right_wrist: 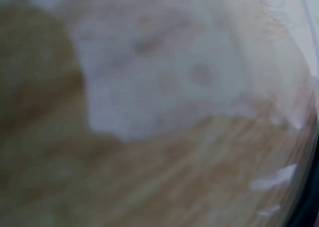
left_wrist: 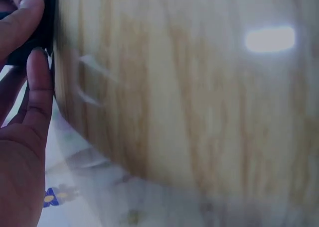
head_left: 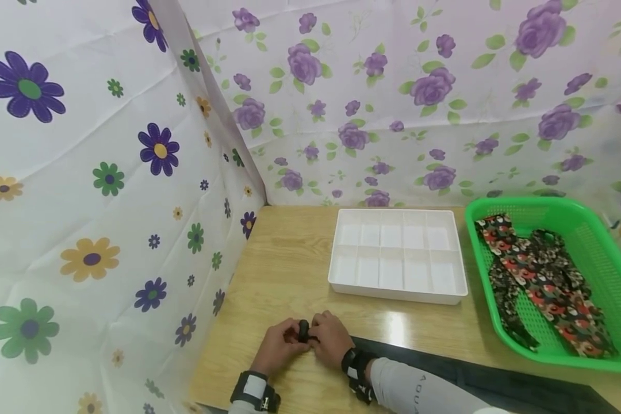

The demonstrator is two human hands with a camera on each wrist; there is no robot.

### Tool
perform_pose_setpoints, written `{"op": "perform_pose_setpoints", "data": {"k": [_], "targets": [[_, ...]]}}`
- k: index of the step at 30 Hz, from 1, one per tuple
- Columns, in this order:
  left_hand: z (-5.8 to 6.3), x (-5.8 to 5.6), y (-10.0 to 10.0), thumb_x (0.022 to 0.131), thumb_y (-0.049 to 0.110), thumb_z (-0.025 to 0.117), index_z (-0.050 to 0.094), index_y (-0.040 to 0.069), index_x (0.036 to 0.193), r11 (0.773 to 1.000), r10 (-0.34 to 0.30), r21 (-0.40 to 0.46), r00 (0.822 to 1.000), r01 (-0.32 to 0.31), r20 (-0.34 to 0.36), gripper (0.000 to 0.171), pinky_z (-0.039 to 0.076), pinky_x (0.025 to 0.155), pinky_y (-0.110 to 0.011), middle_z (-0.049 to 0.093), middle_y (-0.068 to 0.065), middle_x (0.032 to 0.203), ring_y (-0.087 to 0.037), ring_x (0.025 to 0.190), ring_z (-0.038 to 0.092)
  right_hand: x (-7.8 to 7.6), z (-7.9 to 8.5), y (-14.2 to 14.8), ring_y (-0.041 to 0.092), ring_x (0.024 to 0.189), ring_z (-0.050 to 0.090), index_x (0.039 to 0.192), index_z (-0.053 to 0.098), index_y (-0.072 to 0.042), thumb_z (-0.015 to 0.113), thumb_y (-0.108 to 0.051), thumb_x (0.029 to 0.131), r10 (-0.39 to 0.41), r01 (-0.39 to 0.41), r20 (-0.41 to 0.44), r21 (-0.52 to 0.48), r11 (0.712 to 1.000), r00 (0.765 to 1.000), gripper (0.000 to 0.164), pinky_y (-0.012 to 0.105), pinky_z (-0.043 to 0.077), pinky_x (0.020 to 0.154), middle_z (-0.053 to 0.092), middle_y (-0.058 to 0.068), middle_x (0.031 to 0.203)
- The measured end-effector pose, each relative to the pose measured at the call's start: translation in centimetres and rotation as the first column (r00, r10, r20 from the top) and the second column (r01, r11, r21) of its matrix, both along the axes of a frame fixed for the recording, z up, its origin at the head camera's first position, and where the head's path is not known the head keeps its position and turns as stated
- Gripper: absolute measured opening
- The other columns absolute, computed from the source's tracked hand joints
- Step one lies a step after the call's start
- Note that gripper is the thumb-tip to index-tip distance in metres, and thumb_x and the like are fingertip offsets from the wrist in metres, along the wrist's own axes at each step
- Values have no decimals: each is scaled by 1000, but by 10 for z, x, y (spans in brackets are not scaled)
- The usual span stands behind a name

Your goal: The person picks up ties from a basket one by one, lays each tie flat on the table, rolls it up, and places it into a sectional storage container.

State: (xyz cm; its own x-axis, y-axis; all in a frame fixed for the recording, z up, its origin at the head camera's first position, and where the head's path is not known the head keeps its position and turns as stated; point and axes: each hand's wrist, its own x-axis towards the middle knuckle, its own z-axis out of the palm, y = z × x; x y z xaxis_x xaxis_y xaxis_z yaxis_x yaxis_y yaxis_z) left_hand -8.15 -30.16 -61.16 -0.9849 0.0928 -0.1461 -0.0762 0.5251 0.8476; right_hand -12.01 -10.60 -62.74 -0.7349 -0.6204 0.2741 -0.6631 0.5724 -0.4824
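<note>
A black necktie (head_left: 522, 386) lies lengthwise on the table, its angled wide end toward the front right. Its other end is wound into a small roll (head_left: 303, 330) between my two hands. The left hand (head_left: 281, 345) pinches the roll from the left with thumb and fingers. From the right, my right hand (head_left: 332, 339) grips it close to the loose length. In the left wrist view the left hand's fingers (left_wrist: 39, 87) touch the black cloth (left_wrist: 30, 53) at the frame's edge. The right wrist view shows only blurred tabletop and a pale patterned area.
A white divided tray (head_left: 398, 294) with several compartments stands behind the hands. To the right, a green basket (head_left: 582, 213) holds patterned fabric strips (head_left: 543, 282). Flowered sheets (head_left: 341, 103) hang along the table's back and left sides.
</note>
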Motion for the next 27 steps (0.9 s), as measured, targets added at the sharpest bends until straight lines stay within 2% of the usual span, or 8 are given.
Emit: {"op": "perform_pose_setpoints", "data": {"k": [4, 8, 12, 15, 17, 20, 24, 27], "targets": [[1, -1, 3, 80, 13, 88, 66, 25, 92, 999, -12, -41, 999, 10, -44, 28, 55, 71, -21, 74, 6, 103, -7, 83, 65, -3, -3, 1, 12, 82, 50, 83, 81, -19, 78, -12, 86, 34, -34, -3, 6, 999, 999, 8, 25, 44, 72, 62, -5, 91], [2, -1, 5, 81, 7, 86, 65, 24, 90, 995, -33, -95, 996, 25, -78, 28, 55, 71, -20, 75, 4, 107, -4, 83, 64, -11, 0, 2, 11, 83, 51, 83, 79, -17, 70, -4, 85, 52, -52, 45, 2, 999, 998, 16, 23, 45, 73, 64, -4, 91], [4, -2, 6, 81, 4, 85, 67, 22, 91, 988, -84, -137, 992, 71, -91, 27, 56, 71, -21, 75, 0, 110, -2, 84, 64, -17, 17, 7, 17, 93, 60, 102, 77, -10, 63, -3, 83, 48, -35, 138, -94, 995, 989, 25, 29, 53, 80, 69, 0, 100], [6, -2, 7, 82, 4, 85, 67, 20, 91, 981, -110, -170, 989, 92, -100, 26, 55, 71, -20, 75, 0, 105, -1, 84, 63, -17, 30, 10, 20, 107, 62, 120, 71, -10, 66, -9, 85, 105, -81, 180, -133, 988, 978, 35, 34, 55, 91, 69, 3, 114], [7, -2, 8, 82, 4, 84, 67, 20, 91, 976, -118, -198, 987, 94, -111, 26, 55, 72, -20, 75, 2, 103, -2, 86, 64, -17, 35, 10, 16, 108, 60, 122, 69, -15, 70, -15, 87, 143, -124, 187, -109, 986, 972, 35, 32, 54, 93, 67, 0, 117], [9, -3, 10, 82, 4, 84, 64, 20, 89, 968, -126, -233, 985, 95, -121, 27, 55, 73, -21, 75, 3, 103, -4, 89, 65, -15, 36, 9, 10, 103, 57, 115, 68, -20, 78, -22, 88, 154, -149, 158, -44, 988, 975, 29, 27, 52, 90, 65, -5, 112], [12, -4, 13, 81, 1, 83, 62, 22, 87, 960, -140, -261, 983, 105, -119, 30, 55, 76, -21, 75, 3, 108, -7, 94, 66, -13, 33, 10, 7, 97, 56, 110, 68, -21, 84, -28, 86, 105, -109, 104, 35, 993, 989, 29, 23, 53, 85, 65, -6, 106], [13, -5, 15, 81, 0, 84, 63, 23, 88, 954, -154, -279, 980, 114, -125, 32, 56, 77, -21, 75, 3, 110, -7, 95, 65, -12, 31, 12, 7, 94, 56, 110, 68, -21, 85, -30, 85, 75, -82, 94, 64, 995, 993, 31, 22, 52, 83, 66, -6, 104]]}}
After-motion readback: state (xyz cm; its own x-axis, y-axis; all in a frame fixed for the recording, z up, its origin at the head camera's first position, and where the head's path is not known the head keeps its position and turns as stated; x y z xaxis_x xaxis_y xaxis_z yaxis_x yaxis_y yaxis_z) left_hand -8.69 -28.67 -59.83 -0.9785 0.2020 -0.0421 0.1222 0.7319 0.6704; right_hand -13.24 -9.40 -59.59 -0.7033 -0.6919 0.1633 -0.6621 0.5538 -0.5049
